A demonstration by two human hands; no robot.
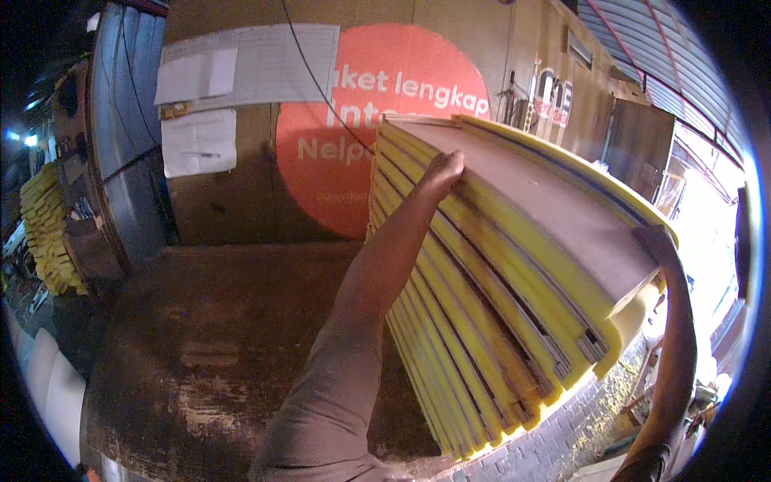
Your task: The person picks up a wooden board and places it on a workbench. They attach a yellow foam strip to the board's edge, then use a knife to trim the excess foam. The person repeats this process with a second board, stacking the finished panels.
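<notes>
Brown table (pixel 225 337) (scuffed), tall stack of yellow-edged panels (pixel 475 289) on it

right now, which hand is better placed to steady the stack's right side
Likely the right hand, at the right edge of the stack; the left hand is at the opposite edge.

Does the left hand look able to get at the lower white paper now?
Probably not: the left hand is closed on the edge of the yellow stack. Apart from a dark cord, little seems to stand between it and the lower white paper; the distance is hard to judge.
</notes>
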